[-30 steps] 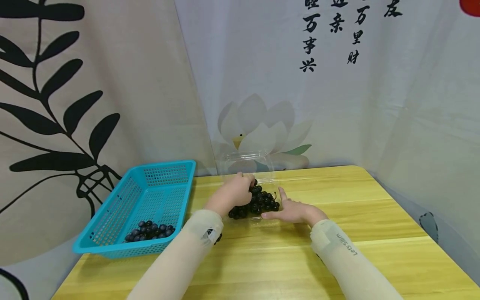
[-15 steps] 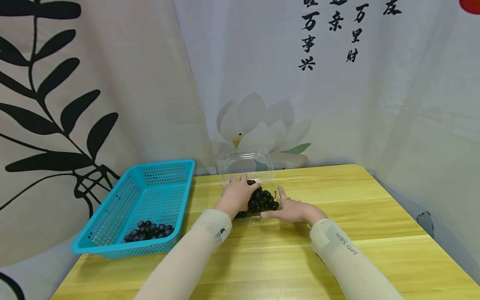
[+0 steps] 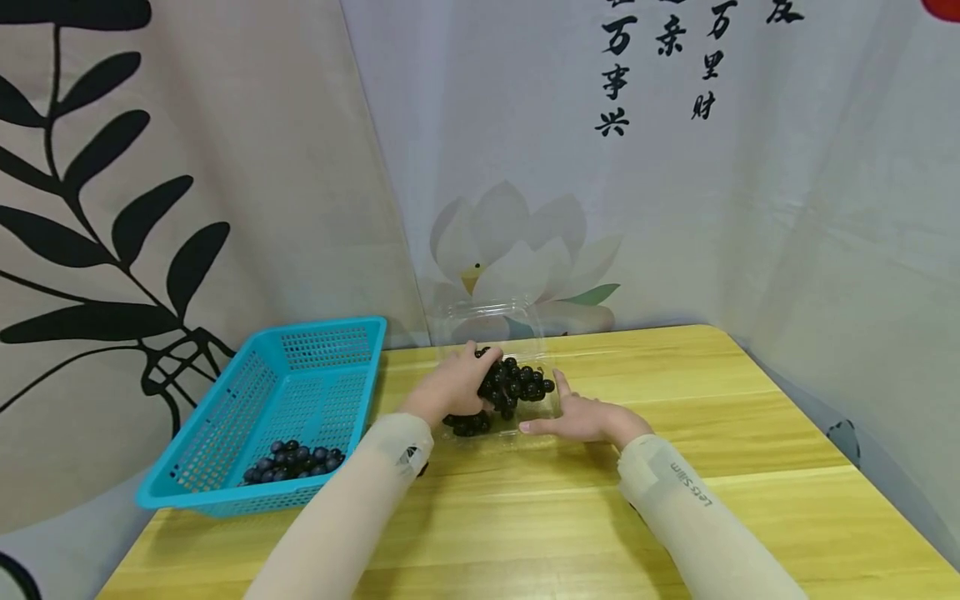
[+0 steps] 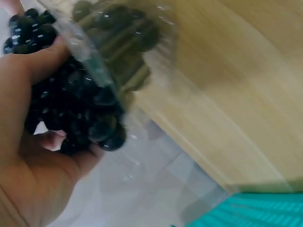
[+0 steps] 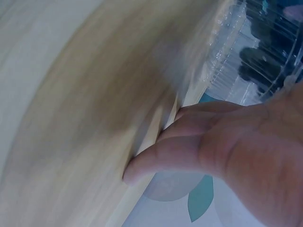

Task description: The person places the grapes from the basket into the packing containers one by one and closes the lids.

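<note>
Dark grapes [image 3: 517, 382] fill the left hand's [image 3: 450, 390] curled grip, in or just above the clear box [image 3: 534, 412]; the right hand [image 3: 585, 418], fingers extended, rests alongside. Loading looks unfinished: grapes remain boxed, while others lie in the blue basket [image 3: 311, 400].

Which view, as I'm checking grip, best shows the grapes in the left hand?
Left wrist: the grapes are close up, the left hand curled round them. Head view shows them smaller, partly hidden; right wrist, only dim grapes behind clear plastic.
</note>
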`<action>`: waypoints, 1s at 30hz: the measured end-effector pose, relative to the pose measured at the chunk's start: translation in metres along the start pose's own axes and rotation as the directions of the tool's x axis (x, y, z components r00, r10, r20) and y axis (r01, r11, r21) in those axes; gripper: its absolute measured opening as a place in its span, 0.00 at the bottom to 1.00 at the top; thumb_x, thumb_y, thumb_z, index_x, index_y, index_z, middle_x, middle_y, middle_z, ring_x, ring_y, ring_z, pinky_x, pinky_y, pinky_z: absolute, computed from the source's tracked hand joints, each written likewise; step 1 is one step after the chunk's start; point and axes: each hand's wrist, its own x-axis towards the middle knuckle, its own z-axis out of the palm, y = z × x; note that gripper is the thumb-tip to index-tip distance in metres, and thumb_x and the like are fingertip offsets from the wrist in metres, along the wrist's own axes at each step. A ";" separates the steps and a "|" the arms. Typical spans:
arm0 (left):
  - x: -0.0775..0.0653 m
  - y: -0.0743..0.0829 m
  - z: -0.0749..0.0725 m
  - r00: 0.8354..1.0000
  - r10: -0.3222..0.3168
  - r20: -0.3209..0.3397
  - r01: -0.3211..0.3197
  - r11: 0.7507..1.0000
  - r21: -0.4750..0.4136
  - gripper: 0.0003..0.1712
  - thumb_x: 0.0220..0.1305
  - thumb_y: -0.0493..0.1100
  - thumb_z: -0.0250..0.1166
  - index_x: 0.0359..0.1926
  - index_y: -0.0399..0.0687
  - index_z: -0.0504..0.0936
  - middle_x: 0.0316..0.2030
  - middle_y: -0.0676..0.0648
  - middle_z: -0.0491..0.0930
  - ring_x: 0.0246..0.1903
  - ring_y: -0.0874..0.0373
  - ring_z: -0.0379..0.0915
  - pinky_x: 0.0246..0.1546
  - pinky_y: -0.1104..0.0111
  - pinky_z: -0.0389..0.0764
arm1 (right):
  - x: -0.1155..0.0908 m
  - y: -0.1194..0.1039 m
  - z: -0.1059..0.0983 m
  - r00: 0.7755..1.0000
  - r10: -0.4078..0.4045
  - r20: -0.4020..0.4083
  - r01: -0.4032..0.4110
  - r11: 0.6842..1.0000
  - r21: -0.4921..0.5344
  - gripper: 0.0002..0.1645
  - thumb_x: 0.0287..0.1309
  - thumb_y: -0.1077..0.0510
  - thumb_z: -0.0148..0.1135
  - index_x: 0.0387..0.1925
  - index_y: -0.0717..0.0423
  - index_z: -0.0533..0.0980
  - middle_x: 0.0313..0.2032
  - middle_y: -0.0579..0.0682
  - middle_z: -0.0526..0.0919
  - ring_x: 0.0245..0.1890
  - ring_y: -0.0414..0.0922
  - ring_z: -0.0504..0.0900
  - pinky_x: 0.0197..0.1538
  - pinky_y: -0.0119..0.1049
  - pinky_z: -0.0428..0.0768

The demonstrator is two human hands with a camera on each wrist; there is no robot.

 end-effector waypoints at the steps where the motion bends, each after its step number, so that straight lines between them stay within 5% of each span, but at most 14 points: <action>1: 0.000 -0.002 0.000 1.000 0.004 -0.015 -0.004 1.000 -0.013 0.52 0.65 0.55 0.77 0.82 0.67 0.56 0.78 0.32 0.60 0.72 0.25 0.66 0.64 0.38 0.81 | 0.000 0.000 0.000 1.000 0.001 -0.002 -0.001 1.000 -0.007 0.85 0.56 0.14 0.61 0.84 0.49 0.18 0.82 0.72 0.52 0.82 0.76 0.47 0.80 0.76 0.49; 9: 0.001 -0.002 -0.002 0.993 0.057 -0.105 -0.052 0.997 0.049 0.54 0.64 0.52 0.79 0.82 0.69 0.56 0.72 0.35 0.65 0.65 0.29 0.71 0.58 0.42 0.85 | 0.000 0.000 -0.001 1.000 0.017 0.007 -0.017 1.000 0.003 0.85 0.55 0.13 0.60 0.83 0.50 0.18 0.83 0.70 0.49 0.82 0.77 0.44 0.80 0.76 0.48; 15: 0.001 0.010 -0.019 0.987 0.085 -0.133 -0.075 0.994 0.083 0.54 0.63 0.40 0.77 0.81 0.68 0.57 0.74 0.34 0.62 0.65 0.28 0.70 0.40 0.51 0.85 | -0.001 -0.001 -0.002 1.000 0.015 0.027 -0.015 1.000 0.000 0.84 0.57 0.14 0.59 0.85 0.59 0.27 0.84 0.70 0.45 0.83 0.72 0.50 0.81 0.71 0.54; 23: 0.006 0.016 -0.011 0.992 0.090 -0.089 -0.054 0.937 0.345 0.49 0.69 0.43 0.74 0.82 0.71 0.59 0.78 0.36 0.60 0.69 0.33 0.70 0.37 0.56 0.88 | -0.001 0.001 0.000 1.000 0.011 0.011 -0.011 1.000 0.001 0.83 0.57 0.15 0.60 0.84 0.49 0.19 0.83 0.71 0.49 0.82 0.77 0.45 0.79 0.77 0.49; 30: 0.007 0.014 -0.008 0.985 0.045 -0.168 -0.009 0.978 0.210 0.53 0.59 0.47 0.82 0.79 0.62 0.61 0.70 0.35 0.69 0.56 0.35 0.80 0.38 0.53 0.89 | -0.001 -0.001 0.001 1.000 0.005 0.011 -0.005 1.000 0.009 0.82 0.59 0.16 0.61 0.84 0.50 0.20 0.83 0.71 0.49 0.82 0.76 0.43 0.80 0.77 0.45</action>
